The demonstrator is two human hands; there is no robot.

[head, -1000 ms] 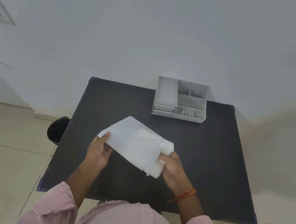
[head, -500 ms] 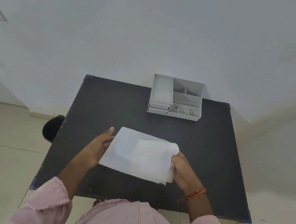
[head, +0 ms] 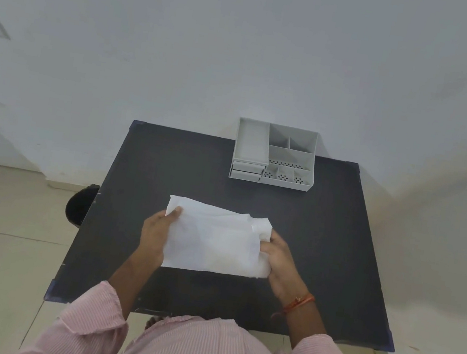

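A folded white cloth [head: 213, 242] lies over the middle of the black table [head: 321, 250], held at both ends. My left hand [head: 155, 233] grips its left edge, thumb on top near the upper left corner. My right hand [head: 279, 258] pinches the bunched right edge, where several layers show. Parts of both hands' fingers are hidden under the cloth.
A grey plastic desk organizer [head: 273, 154] with several compartments and two small drawers stands at the table's far edge against the white wall. A black round object [head: 79, 204] sits on the tiled floor left of the table.
The cloth has turned from a tilted, raised position to lie level and nearly square to me. Both hands have shifted along with it, still holding its ends.
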